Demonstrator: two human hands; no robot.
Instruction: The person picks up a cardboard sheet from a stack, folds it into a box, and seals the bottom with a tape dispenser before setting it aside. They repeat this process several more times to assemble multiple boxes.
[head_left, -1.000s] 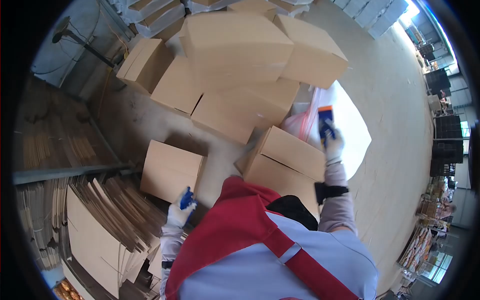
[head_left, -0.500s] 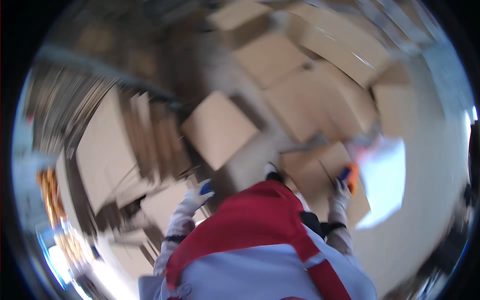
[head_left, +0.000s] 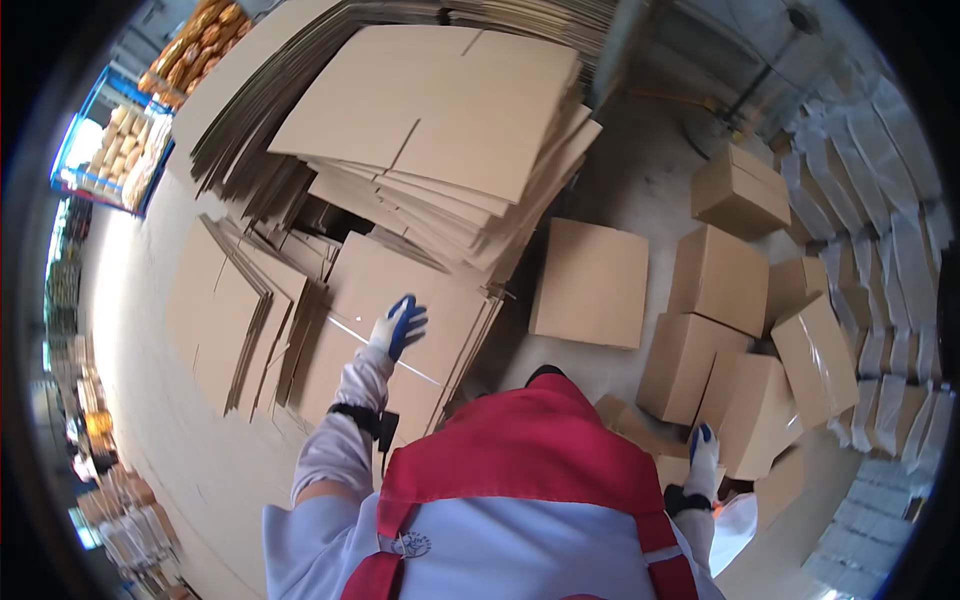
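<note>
My left hand [head_left: 400, 326], in a white glove with blue palm and fingers, is held over a stack of flat cardboard sheets [head_left: 350, 285]. Its fingers are spread and nothing is in them. A white strap [head_left: 418, 373] runs across that stack. At the lower right, my right hand [head_left: 705, 452], gloved alike, is beside the brown cartons, nearest to a standing carton [head_left: 757, 418]. How its fingers are bent, and whether they hold anything, does not show. Just below it, a small orange patch [head_left: 717, 509] is visible beside the wrist, partly hidden.
A tall pile of flattened cartons [head_left: 450, 110] rises ahead, with leaning folded sheets [head_left: 215, 310] at left. One carton [head_left: 590, 283] stands alone on the floor. Several cartons and wrapped stacks [head_left: 880, 250] line the right. Blue-framed racks [head_left: 112, 140] hold goods far left.
My view has swung left, bringing the flat cardboard into the middle. My left hand has risen forward over the stack. The orange object seen at my right hand is now mostly hidden.
</note>
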